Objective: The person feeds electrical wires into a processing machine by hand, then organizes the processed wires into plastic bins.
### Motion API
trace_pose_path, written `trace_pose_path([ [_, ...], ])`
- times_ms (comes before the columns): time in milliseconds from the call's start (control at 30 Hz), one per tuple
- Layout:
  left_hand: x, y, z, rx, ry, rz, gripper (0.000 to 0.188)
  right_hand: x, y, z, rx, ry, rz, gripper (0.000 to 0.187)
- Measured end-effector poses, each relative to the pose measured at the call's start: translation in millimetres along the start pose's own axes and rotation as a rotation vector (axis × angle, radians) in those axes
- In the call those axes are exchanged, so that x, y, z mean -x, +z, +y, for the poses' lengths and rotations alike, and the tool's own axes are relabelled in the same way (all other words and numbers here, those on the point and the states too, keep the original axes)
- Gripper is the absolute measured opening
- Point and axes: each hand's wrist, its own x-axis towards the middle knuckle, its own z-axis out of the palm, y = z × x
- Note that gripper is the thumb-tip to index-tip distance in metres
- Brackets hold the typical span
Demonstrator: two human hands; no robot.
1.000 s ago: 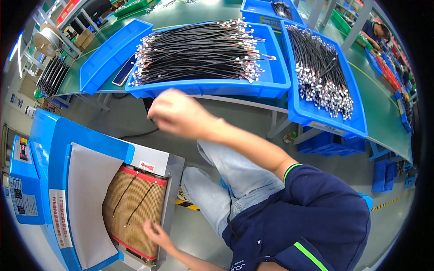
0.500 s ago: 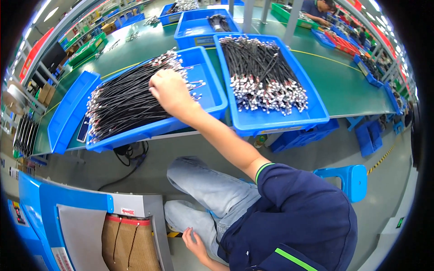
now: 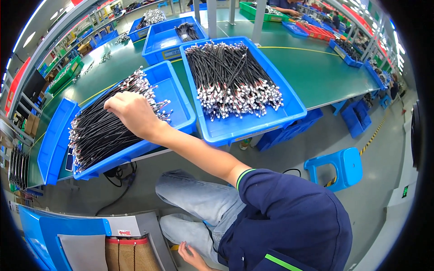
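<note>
My right hand reaches over a blue tray heaped with black cables that have white connector ends. Its fingers are curled together just above or against the cables; what they pinch, if anything, is hidden. Low in the picture, my left hand hangs beside my leg with its fingers apart and nothing visible in them. To the right of the first tray stands a second blue tray, filled with more black cables whose white connectors point toward the near side.
A narrow blue tray leans at the left of the green table. Behind, a blue bin holds a cable bundle. A blue machine with a brown mesh belt stands lower left, a blue stool at right. A co-worker sits far off.
My right hand has moved left across the cables, fingers still curled. The view has shifted, so the trays sit further left. My left hand stays near my leg.
</note>
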Motion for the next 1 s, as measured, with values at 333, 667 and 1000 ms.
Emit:
trace_pose_path([
  [333,-14.1,-7.6,57.6,-0.065,0.006,0.226,0.043,77.0,-29.4,-31.3,-0.349,-0.244,-0.176,0.025],
  [667,-63.9,-15.4,25.4,-0.026,-0.069,0.214,0.03,229.8,0.0,-39.7,-0.702,-0.122,-1.0,0.023],
  [1000,-111.2,-21.9,-4.6,0.029,-0.05,-0.084,0.017,272.1,85.1,-92.1,-0.783,-0.141,-1.38,0.015],
])
